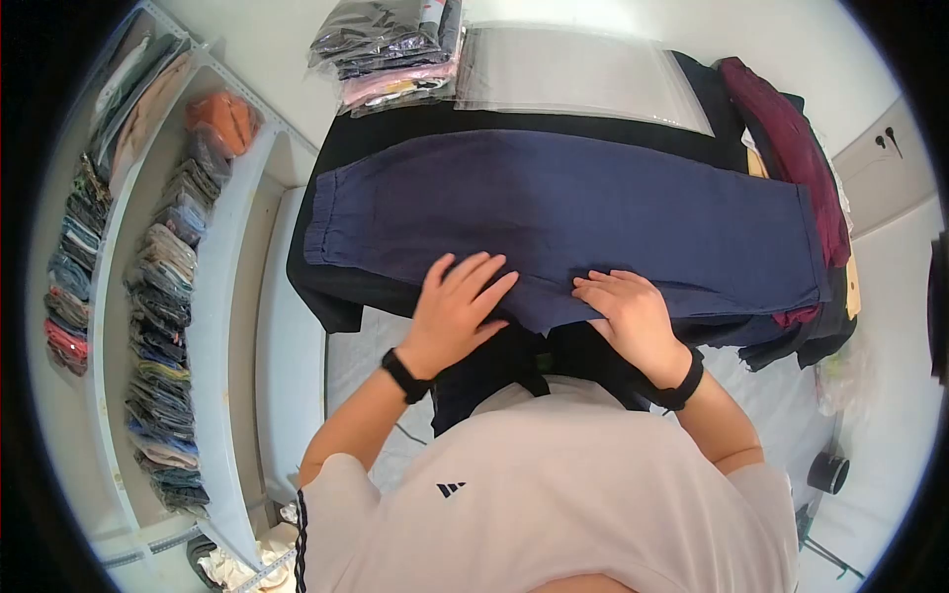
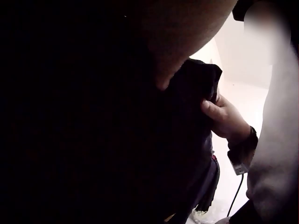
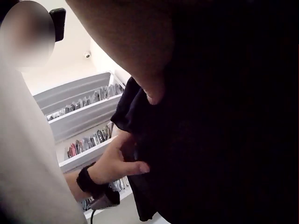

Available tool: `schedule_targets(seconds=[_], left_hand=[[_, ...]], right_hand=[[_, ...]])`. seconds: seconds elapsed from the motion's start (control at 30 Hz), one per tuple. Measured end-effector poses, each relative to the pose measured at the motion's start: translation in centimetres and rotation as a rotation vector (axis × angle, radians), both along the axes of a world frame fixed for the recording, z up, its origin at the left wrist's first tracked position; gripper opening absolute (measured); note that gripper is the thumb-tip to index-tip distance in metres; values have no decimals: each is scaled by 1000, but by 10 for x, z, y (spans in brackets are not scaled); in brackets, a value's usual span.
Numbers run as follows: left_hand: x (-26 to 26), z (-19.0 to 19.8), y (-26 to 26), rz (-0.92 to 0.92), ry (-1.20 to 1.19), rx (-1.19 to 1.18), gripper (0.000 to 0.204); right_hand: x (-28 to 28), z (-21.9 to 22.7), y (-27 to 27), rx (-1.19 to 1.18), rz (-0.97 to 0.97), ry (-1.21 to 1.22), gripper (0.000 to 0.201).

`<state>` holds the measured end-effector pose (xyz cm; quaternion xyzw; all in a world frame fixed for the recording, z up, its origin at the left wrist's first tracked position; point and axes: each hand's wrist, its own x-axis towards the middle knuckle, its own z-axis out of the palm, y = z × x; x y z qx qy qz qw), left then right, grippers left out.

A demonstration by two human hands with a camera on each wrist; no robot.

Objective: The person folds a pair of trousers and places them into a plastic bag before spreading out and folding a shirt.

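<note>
Navy blue trousers (image 1: 593, 217) lie folded lengthwise across the black-covered table, with a gathered elastic band at the left end and a straight hem at the right. Their pointed near edge hangs at the table's front, between the two hands. My left hand (image 1: 455, 311) rests on the cloth left of that point, fingers spread, thumb at the near edge. To the right of it, my right hand (image 1: 633, 316) lies on the trousers with its fingers together, pointing left. Both wrist views are mostly dark cloth; the right wrist view shows the left hand (image 3: 114, 161) at the cloth's edge.
Bagged folded clothes (image 1: 390, 54) are stacked at the table's back left, beside clear plastic bags (image 1: 583, 74). A maroon garment (image 1: 786, 148) and other clothes drape over the right end. Shelves (image 1: 213, 326) packed with bagged clothes stand at left.
</note>
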<state>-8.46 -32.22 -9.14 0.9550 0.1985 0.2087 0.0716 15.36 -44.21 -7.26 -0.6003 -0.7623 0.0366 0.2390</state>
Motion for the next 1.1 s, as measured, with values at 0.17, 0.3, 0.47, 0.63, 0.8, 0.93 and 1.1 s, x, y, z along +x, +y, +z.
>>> schedule_targets(seconds=[0.17, 0.3, 0.47, 0.63, 0.8, 0.93, 1.1], left_hand=[[16, -14, 10, 8, -159, -29, 36], [28, 1, 16, 79, -123, -173, 17], [45, 5, 25, 223, -107, -215, 12], [60, -6, 27, 365, 4, -39, 29], [62, -9, 33, 374, -6, -45, 30], [61, -9, 33, 350, -39, -62, 31], [60, -11, 31, 362, -51, -56, 31]], right_hand=[[16, 1, -5, 2, -2, 39, 35], [42, 19, -15, -124, -285, 68, 33], [78, 13, -10, -223, -417, 306, 27], [83, 1, 0, -239, -461, 155, 22], [81, -7, 3, -248, -507, 21, 27], [80, -1, -3, -77, -480, 126, 15], [90, 10, -14, 133, -273, 111, 13]])
